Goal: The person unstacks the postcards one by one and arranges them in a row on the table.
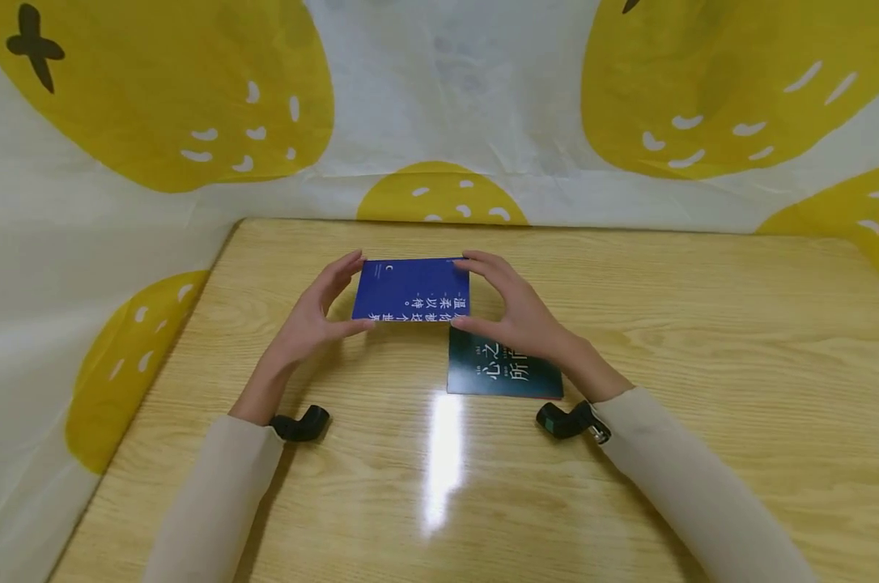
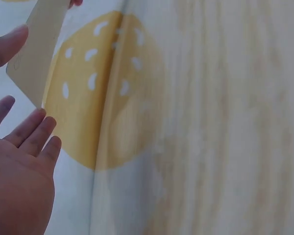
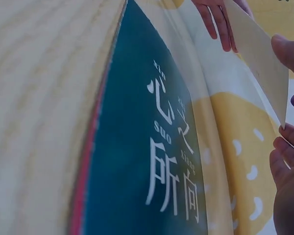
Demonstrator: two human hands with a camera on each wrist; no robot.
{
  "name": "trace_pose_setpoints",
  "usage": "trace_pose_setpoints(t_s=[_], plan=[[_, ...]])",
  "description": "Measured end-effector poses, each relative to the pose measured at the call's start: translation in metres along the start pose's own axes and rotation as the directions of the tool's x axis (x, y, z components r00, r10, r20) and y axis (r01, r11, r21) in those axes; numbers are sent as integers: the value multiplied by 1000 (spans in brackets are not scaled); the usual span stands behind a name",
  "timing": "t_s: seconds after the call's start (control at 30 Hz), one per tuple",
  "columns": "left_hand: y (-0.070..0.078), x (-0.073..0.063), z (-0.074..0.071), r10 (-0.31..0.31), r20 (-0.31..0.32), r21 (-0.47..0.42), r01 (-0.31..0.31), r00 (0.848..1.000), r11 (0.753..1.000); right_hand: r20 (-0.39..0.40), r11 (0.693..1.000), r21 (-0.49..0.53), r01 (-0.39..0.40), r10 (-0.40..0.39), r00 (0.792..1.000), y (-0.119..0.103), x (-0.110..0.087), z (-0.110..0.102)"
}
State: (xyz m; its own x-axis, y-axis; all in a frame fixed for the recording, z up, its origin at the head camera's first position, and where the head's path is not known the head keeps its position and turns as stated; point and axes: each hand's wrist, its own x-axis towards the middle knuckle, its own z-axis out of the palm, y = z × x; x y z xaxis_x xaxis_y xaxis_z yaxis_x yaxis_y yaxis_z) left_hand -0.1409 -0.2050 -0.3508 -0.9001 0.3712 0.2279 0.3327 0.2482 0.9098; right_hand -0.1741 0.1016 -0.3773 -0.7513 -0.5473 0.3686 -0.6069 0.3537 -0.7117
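Note:
A blue card with white Chinese lettering is held up over the table between both hands. My left hand grips its left end, thumb at the near corner and fingers at the far one. At the other end, my right hand holds it the same way by the corners. Both wrist views show the plain cream underside of the card. On the table below the right hand lies a dark green card stack or booklet with white characters, partly covered by that hand; its edge looks pinkish-red in the right wrist view.
The wooden table has a bright light reflection near its middle. A white cloth printed with large yellow fruit hangs along its back and left sides. Black wrist cameras stick out from both sleeves.

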Motion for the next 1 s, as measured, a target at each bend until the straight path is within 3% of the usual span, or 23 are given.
trace_pose_setpoints(t_s=[0.13, 0.33, 0.53, 0.7, 1.0], plan=[[-2, 7, -5, -35, -7, -4, 35, 999, 999, 21, 999, -33, -35, 36, 999, 3, 7, 2], [-9, 13, -19, -94, 23, 71, 92, 995, 993, 64, 996, -59, -67, 71, 995, 8, 21, 9], [-15, 14, -30, -197, 2, 92, 196, 980, 976, 88, 992, -100, -77, 86, 992, 7, 37, 16], [-20, 15, -36, -241, 2, 118, 239, 970, 964, 121, 987, -120, -110, 124, 985, 8, 47, 21], [-63, 16, -50, -256, -3, 115, 254, 967, 960, 166, 986, -108, -130, 146, 975, 14, 59, 31]])
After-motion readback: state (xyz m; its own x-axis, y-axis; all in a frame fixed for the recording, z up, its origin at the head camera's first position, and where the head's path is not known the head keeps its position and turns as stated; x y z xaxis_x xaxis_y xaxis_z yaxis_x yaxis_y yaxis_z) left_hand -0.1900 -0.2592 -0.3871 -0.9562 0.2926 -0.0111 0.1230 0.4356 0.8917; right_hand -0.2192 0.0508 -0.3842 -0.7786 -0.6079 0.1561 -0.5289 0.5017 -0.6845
